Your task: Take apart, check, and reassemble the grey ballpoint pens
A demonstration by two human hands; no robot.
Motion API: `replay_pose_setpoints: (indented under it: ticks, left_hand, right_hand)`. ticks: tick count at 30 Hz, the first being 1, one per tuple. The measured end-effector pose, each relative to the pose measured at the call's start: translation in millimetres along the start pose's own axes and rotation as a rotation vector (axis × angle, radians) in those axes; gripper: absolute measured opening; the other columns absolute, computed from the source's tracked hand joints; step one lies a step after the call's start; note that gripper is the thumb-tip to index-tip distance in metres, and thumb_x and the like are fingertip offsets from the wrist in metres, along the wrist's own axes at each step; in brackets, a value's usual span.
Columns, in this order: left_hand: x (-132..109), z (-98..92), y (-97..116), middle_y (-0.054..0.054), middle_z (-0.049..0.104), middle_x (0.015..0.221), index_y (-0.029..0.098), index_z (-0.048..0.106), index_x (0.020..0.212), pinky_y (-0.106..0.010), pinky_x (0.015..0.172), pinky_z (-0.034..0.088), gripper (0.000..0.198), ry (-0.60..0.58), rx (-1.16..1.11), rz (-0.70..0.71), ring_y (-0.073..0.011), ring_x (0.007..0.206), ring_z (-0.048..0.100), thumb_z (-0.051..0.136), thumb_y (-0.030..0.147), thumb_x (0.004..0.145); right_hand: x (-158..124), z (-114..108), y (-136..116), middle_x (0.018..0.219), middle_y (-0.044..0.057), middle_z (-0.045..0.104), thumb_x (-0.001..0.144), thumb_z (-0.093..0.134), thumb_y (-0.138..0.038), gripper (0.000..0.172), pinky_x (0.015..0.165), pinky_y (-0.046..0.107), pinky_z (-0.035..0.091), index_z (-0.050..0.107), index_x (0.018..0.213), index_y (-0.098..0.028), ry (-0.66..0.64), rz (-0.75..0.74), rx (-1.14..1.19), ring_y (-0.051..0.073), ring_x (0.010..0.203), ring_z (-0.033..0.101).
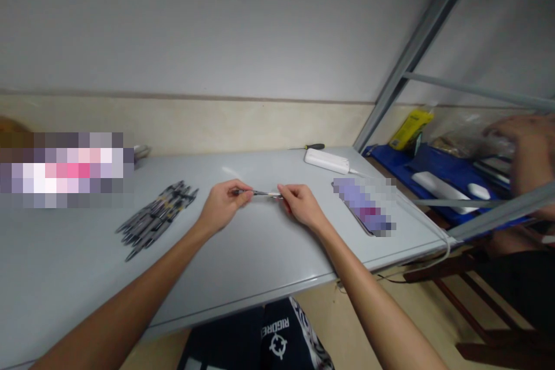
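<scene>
A thin grey pen is held level just above the pale grey table, one end in each hand. My left hand pinches its left end and my right hand pinches its right end. Left of my left hand lies a pile of several similar dark grey pens on the table.
A white power bank and a small screwdriver lie near the wall. A blurred flat object rests at the right. Beyond a metal frame, another person's hand reaches over a blue tray.
</scene>
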State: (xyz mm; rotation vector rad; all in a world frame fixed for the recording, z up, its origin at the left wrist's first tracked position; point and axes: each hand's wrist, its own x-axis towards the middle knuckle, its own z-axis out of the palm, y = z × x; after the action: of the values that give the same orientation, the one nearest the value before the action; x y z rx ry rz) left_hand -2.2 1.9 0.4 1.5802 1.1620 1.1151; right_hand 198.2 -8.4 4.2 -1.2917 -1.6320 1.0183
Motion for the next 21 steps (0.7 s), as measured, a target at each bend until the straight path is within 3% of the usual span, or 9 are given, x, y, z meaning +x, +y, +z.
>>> replay_pose_setpoints:
  ticks: [4, 7, 9, 13, 17, 21]
  left_hand:
    - [2.5, 0.6, 0.3, 0.001, 0.056, 0.053, 0.013, 0.058, 0.066, -0.024, 0.05, 0.039, 0.028, -0.012, -0.227, -0.16, -0.0095, 0.047, 0.05, 0.067, 0.04, 0.068]
    - [2.5, -0.9, 0.8, 0.002, 0.052, 0.049, 0.014, 0.053, 0.06, -0.024, 0.047, 0.038, 0.03, -0.088, -0.342, -0.278, -0.0089, 0.044, 0.048, 0.068, 0.039, 0.067]
    - [2.3, -2.1, 0.2, 0.002, 0.05, 0.048, 0.014, 0.051, 0.058, -0.023, 0.046, 0.037, 0.03, -0.111, -0.36, -0.301, -0.0085, 0.043, 0.047, 0.068, 0.038, 0.066]
    - [1.7, -4.0, -1.0, 0.002, 0.052, 0.048, 0.014, 0.053, 0.06, -0.023, 0.047, 0.036, 0.03, -0.109, -0.28, -0.212, -0.0086, 0.044, 0.047, 0.068, 0.039, 0.067]
    - [0.8, -6.0, 1.5, 0.001, 0.056, 0.05, 0.014, 0.056, 0.065, -0.024, 0.049, 0.038, 0.03, -0.081, -0.147, -0.08, -0.0091, 0.046, 0.049, 0.065, 0.041, 0.07]
    - [0.9, -6.5, 2.5, 0.001, 0.057, 0.051, 0.014, 0.057, 0.067, -0.024, 0.051, 0.039, 0.029, -0.085, -0.075, -0.002, -0.0096, 0.048, 0.05, 0.063, 0.042, 0.073]
  right_hand:
    - [-2.2, 0.8, -2.1, 0.062, 0.001, 0.059, 0.078, 0.062, -0.039, 0.028, 0.056, 0.022, 0.038, 0.067, 0.091, -0.015, 0.147, -0.327, -0.262, 0.011, 0.055, 0.05]
    - [-3.4, 0.6, 1.2, 0.069, 0.005, 0.062, 0.082, 0.058, -0.037, 0.025, 0.061, 0.024, 0.038, 0.068, 0.087, -0.015, 0.141, -0.504, -0.447, 0.013, 0.062, 0.052]
    - [-3.6, 1.1, 3.7, 0.068, 0.006, 0.063, 0.085, 0.054, -0.037, 0.028, 0.061, 0.024, 0.037, 0.069, 0.086, -0.014, 0.116, -0.542, -0.493, 0.013, 0.06, 0.052]
    - [-4.2, 2.4, 3.6, 0.063, 0.005, 0.064, 0.084, 0.054, -0.037, 0.029, 0.054, 0.022, 0.035, 0.072, 0.081, -0.014, 0.05, -0.474, -0.427, 0.01, 0.051, 0.048]
    - [-5.7, 0.9, -1.2, 0.05, -0.001, 0.053, 0.082, 0.054, -0.041, 0.035, 0.048, 0.021, 0.028, 0.074, 0.08, -0.012, -0.008, -0.319, -0.318, 0.008, 0.045, 0.035]
    - [-5.5, -0.9, -4.3, 0.05, -0.003, 0.047, 0.079, 0.055, -0.044, 0.037, 0.046, 0.021, 0.023, 0.074, 0.078, -0.013, -0.046, -0.205, -0.217, 0.007, 0.048, 0.03]
